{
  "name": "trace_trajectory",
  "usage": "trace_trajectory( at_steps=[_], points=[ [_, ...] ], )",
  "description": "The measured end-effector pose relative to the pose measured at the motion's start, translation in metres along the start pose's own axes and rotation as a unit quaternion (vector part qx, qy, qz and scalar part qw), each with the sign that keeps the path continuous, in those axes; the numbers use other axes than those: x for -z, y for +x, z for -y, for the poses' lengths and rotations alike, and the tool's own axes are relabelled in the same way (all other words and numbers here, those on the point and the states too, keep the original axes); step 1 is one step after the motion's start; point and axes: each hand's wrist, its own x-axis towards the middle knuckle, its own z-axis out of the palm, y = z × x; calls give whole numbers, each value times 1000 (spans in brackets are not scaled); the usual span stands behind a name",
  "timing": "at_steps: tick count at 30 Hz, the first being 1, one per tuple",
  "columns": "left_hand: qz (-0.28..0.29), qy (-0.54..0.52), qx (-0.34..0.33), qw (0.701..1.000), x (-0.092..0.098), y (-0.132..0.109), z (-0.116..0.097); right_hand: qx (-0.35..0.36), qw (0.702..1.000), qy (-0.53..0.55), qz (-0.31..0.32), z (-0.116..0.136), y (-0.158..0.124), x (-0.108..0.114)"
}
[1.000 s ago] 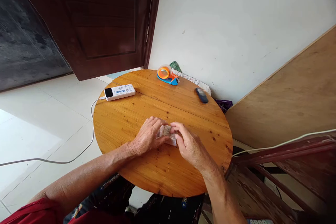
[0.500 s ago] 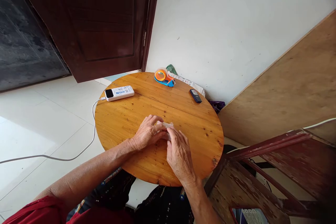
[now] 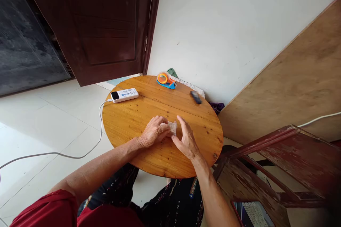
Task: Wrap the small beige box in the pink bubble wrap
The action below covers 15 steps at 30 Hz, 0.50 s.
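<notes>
Packet (image 3: 172, 126), small and pale with print on its face, is right over the middle of the table (image 3: 128, 124), and look at the change: the right hand (image 3: 187, 142) has come off it! Half a second ago those right fingers were pressed down over the packet, hiding most of it; now they spread wide, pointing to the far side, thumb well apart from the fingers. That thumb is right by the packet's near right edge, touching or just short of it, I cannot tell.

Over on the left, the left hand (image 3: 155, 131) stays clamped on the packet's left part, fingers bent across the top and thumb along the near side. The printed right end now sits out in the gap between the hands, plain to see again. Is it resting on the wood or just above? Cannot tell from here.

Around them, no shift on the table: power bank (image 3: 125, 95) at the far left with its white cable (image 3: 80, 156) trailing off left, orange and blue tape dispenser (image 3: 166, 79) at the far edge, dark oblong gadget (image 3: 196, 97) at the far right, blurred into blocks. Near right, off the table, a phone (image 3: 253, 214) shows much more than a second ago.
</notes>
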Motion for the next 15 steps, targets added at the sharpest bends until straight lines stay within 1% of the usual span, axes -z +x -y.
trace_trajectory(
  at_steps=[2,4,7,10,12,15],
  points=[
    [-9,7,-3,1000,0,0,1,-23,998,35,36,-2,7,-2],
    [-16,16,0,1000,0,0,3,-48,996,69,41,-1,10,-7],
    [-18,22,15,999,2,-1,6,-82,992,91,10,2,7,-16],
    [-16,12,7,1000,3,-2,7,-104,990,99,-17,5,-1,-21],
    [-11,5,-4,1000,3,-2,5,-96,990,97,-28,6,-6,-22],
    [8,-4,-6,1000,4,-3,3,-32,996,67,-40,8,-10,-23]
  ],
)
